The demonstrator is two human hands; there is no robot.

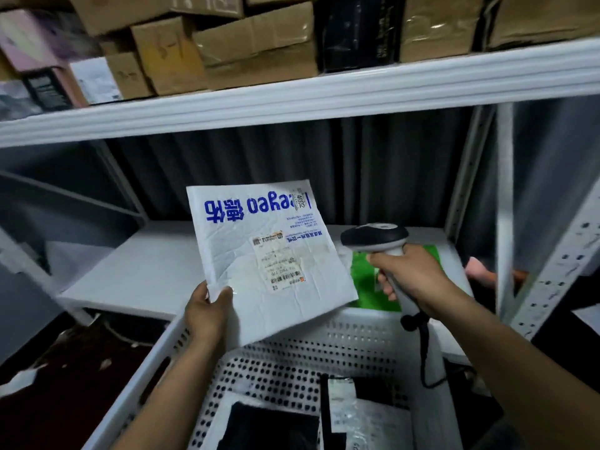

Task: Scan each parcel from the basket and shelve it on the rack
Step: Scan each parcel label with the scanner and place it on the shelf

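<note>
left hand (207,315) pinches parcel (233,251) by its near corner above the basket (367,326), long axis rising away; label (279,264) lies just left of scanner (373,237), gripped in right hand (412,277), probably needing a leftward aim.

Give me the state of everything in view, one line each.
white mailer, held up, label facing the camera
left hand, pinches the mailer's corner
scanner, pointed toward the mailer
right hand, grips the scanner handle
basket, holds more parcels
green parcel, lying on the rack shelf
</note>
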